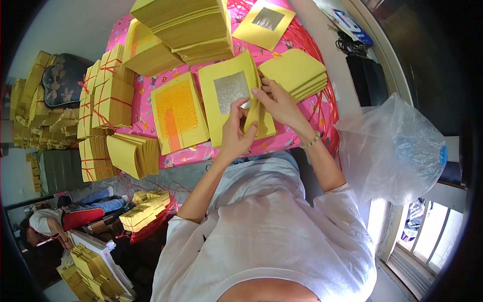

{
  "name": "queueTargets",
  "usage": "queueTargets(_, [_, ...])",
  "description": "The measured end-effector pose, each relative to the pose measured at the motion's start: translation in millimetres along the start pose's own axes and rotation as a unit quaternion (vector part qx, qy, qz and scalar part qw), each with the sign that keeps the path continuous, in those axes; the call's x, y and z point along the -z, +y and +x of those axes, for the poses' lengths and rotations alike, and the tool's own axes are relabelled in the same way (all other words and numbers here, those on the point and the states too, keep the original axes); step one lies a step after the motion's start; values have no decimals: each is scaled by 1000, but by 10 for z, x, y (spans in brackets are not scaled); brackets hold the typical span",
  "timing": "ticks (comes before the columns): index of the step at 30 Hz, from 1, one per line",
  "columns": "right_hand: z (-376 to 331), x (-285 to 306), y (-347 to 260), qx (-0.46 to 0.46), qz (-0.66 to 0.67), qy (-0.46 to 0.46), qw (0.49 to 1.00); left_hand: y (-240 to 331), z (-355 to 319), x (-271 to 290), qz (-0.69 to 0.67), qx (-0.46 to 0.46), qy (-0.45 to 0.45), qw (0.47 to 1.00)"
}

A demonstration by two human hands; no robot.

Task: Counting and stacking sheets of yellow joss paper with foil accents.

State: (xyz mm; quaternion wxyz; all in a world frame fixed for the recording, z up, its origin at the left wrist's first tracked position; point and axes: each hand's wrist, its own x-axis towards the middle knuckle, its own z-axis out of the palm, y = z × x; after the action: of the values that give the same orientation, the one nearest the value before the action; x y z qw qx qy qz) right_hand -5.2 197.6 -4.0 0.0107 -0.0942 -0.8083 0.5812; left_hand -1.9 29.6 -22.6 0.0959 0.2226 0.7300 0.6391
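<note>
A yellow joss paper sheet [210, 85] with a silver foil patch [229, 90] lies on top of a stack in front of me. Its right side is lifted and bent over towards the left. My left hand [239, 132] pinches this raised edge near its lower end, fingers curled above the foil. Higher on the same edge, my right hand [280, 104] grips the paper between thumb and fingers. Close beside the right hand sits a pile of folded yellow papers [293, 73]. Left of the stack lies another stack with an orange patch [176, 113] on top.
The table has a pink patterned cover [156, 80]. Tall yellow paper stacks [181, 25] rise at the back; bundles tied with red string [113, 95] line the left. Red strings [329, 108] run along the right edge beside a clear plastic bag [390, 146]. Another person [50, 221] works lower left.
</note>
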Motion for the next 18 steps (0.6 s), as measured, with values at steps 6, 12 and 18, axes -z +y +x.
queueTargets(6, [241, -80, 193, 22, -25, -9, 999, 6, 0, -49, 59, -42, -14, 997])
queueTargets(12, [240, -50, 68, 17, -79, -17, 997, 119, -20, 39, 79, -36, -43, 995])
queueTargets(18, [359, 22, 228, 63, 14, -46, 997, 347, -86, 135, 251, -148, -43, 956])
